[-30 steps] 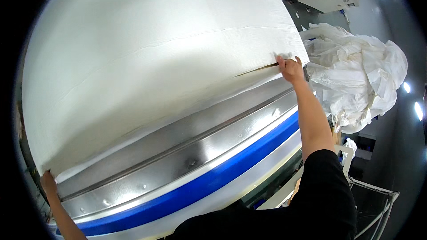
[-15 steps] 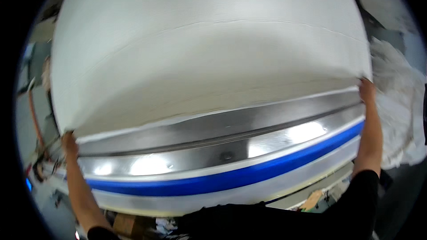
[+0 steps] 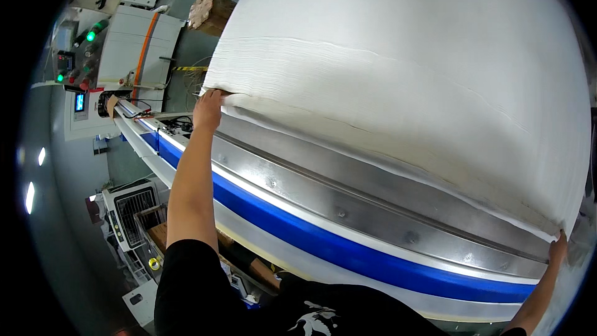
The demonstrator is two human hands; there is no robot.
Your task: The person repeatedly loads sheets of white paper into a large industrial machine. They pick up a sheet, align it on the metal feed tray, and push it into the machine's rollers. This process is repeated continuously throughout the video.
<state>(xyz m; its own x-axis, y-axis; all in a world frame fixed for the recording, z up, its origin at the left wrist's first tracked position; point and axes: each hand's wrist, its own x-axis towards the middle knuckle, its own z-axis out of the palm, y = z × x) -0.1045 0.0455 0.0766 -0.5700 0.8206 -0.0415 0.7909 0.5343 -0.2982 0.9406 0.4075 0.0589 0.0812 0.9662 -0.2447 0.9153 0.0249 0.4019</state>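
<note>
A wide sheet of white fabric [image 3: 404, 68] fills the upper right, with fine wrinkles near its left side. My left hand [image 3: 208, 109] is closed on its near left corner, fingers curled over the edge. At the far right, my right hand [image 3: 558, 249] pinches the other near corner; its fingertips are small and partly hidden. Between my hands the fabric's edge stretches in a shallow sag over a shiny metal bed [image 3: 373, 221] with a long dark groove. Nearer my body, a blue band [image 3: 323, 252] follows the front of the machine.
Left of the fabric stands a white machine housing [image 3: 127, 46] with an orange strip. A control panel [image 3: 84, 56] with lit green buttons and a small blue screen [image 3: 79, 102] sit beyond it. A brown wrapped block [image 3: 210, 11] lies behind; a black-grilled unit [image 3: 134, 208] is at lower left.
The view has swung to the left, bringing the control panel and machine end into sight. Both hands still hold the fabric's corners.
</note>
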